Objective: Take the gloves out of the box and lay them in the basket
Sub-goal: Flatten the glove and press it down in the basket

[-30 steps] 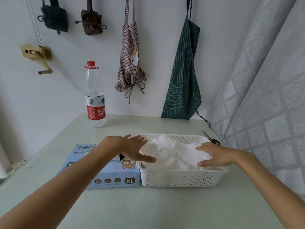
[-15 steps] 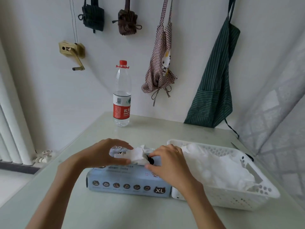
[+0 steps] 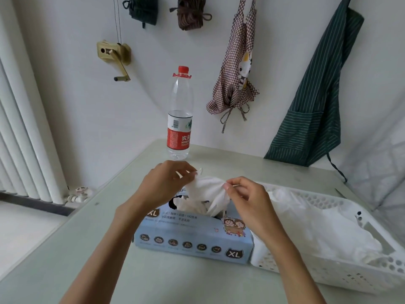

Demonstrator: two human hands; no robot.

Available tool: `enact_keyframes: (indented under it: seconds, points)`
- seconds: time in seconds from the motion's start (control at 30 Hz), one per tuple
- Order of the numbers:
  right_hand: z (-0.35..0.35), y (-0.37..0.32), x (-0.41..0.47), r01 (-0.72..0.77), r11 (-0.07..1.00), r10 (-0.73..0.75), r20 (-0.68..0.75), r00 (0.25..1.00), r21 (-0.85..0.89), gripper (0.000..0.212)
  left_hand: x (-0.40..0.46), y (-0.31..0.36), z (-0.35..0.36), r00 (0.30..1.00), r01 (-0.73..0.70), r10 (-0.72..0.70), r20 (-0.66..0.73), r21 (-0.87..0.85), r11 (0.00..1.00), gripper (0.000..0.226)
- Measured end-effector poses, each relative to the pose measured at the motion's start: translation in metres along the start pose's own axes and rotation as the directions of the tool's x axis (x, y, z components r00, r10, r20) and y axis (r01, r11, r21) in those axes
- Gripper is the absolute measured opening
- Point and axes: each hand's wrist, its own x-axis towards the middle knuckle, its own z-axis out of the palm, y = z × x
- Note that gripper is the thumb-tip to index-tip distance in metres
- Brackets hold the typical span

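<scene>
A light blue glove box (image 3: 192,235) marked XL lies on the pale green table. Above its top opening a white glove (image 3: 208,187) is stretched between my two hands, its fingers still trailing down into the box. My left hand (image 3: 168,183) pinches the glove's left edge. My right hand (image 3: 245,198) pinches its right edge. Right of the box stands a white perforated basket (image 3: 355,275) that holds a heap of white gloves (image 3: 317,229).
A water bottle (image 3: 180,119) with a red cap stands at the back of the table (image 3: 109,260). Aprons and small bags hang on the wall behind. A grey curtain hangs at the right, and vertical blinds at the left.
Both hands left the basket and went to the box. They took hold of a glove and have lifted it partly out, spreading it between them. The camera has swung left.
</scene>
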Motion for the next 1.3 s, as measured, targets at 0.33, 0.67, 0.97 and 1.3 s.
enact_keyframes:
  seconds: [0.33, 0.67, 0.97, 1.3]
  points:
    - [-0.022, 0.003, -0.004, -0.002, 0.943, 0.058, 0.16, 0.985, -0.333, 0.053, -0.001, 0.014, -0.007, 0.98, -0.101, 0.045, -0.192, -0.296, 0.95, 0.027]
    - [-0.018, -0.007, 0.001, 0.014, 0.984, -0.037, 0.124, 0.992, 0.175, 0.002, -0.001, 0.009, -0.004, 0.962, 0.011, 0.063, 0.264, -0.273, 0.962, 0.098]
    - [-0.041, -0.007, -0.007, 0.005, 0.995, -0.049, 0.426, 0.903, 0.103, 0.027, -0.005, 0.006, 0.015, 0.838, 0.026, 0.115, 0.533, -0.25, 0.968, 0.047]
    - [-0.065, -0.008, -0.011, -0.049, 0.998, 0.033, 0.405, 0.914, 0.028, 0.065, -0.003, 0.029, 0.03, 0.97, -0.238, 0.238, 0.051, -0.013, 0.971, 0.034]
